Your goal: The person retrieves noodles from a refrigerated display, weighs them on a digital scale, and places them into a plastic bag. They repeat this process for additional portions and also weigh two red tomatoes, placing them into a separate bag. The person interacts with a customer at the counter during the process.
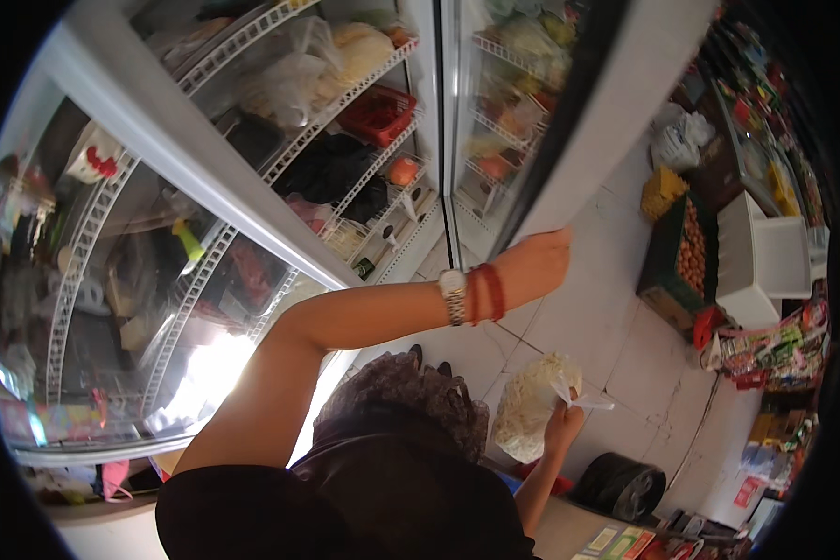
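My left hand (pixel 538 261), with a metal watch and red bracelets at the wrist, reaches across to the edge of an open glass fridge door (pixel 583 131). Its fingers are curled at the frame and partly hidden. Lower right, my right hand (pixel 564 422) grips the gathered neck of a clear plastic bag (pixel 532 406) full of pale, thin strands. The bag hangs above the floor beside my lace-edged skirt. Beyond the door opening, the fridge's wire shelves (pixel 345 98) hold bagged food, a red basket (pixel 377 114) and black bags (pixel 327 173).
A second glass fridge door (pixel 149 271) stands at the left. Over on the right are a crate of eggs (pixel 691 252), white plastic bins (pixel 742 257) and shelves of packaged goods. A round black container (pixel 621 487) sits on the tiled floor (pixel 616 336).
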`<state>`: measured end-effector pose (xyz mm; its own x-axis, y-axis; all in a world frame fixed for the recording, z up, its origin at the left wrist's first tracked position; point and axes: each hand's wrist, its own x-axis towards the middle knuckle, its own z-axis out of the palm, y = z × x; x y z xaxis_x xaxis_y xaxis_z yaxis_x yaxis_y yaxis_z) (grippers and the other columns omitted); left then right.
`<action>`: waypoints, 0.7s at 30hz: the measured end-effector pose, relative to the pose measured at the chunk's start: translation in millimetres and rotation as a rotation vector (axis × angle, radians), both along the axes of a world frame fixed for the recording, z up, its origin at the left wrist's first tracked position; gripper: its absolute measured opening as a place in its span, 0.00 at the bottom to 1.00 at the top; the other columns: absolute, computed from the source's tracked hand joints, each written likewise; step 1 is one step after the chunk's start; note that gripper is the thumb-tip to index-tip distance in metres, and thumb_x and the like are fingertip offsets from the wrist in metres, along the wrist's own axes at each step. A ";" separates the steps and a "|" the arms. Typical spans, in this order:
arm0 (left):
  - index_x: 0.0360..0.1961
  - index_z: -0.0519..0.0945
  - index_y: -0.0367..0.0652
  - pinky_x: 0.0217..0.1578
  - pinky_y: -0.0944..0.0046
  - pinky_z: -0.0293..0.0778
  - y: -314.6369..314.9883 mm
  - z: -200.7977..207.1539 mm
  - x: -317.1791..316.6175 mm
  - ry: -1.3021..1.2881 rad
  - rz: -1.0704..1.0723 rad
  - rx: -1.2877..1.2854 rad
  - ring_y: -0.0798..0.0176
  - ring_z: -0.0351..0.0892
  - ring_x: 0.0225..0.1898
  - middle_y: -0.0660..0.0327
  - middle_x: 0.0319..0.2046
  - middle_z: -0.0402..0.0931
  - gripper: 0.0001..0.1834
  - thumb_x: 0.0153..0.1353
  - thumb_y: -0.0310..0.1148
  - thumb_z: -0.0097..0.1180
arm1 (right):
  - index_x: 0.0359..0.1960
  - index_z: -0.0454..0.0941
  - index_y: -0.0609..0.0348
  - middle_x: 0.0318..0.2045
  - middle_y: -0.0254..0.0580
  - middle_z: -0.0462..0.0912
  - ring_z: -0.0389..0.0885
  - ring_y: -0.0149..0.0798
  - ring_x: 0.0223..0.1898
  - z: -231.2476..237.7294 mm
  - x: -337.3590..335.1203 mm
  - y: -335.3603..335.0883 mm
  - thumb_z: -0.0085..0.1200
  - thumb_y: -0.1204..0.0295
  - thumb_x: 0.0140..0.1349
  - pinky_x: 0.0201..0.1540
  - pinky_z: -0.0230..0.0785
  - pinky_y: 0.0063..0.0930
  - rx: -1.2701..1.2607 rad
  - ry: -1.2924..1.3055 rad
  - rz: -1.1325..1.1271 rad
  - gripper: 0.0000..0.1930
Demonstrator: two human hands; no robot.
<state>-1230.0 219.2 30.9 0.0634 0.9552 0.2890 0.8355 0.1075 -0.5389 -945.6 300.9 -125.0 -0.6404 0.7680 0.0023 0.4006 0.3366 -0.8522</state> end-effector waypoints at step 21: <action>0.59 0.71 0.36 0.61 0.57 0.61 94.1 4.7 -10.3 0.886 -0.092 -0.154 0.57 0.71 0.57 0.54 0.55 0.73 0.30 0.70 0.51 0.38 | 0.32 0.78 0.67 0.29 0.63 0.80 0.80 0.58 0.36 -232.8 -458.9 -163.0 0.56 0.50 0.56 0.40 0.70 0.43 -0.352 -0.121 0.394 0.25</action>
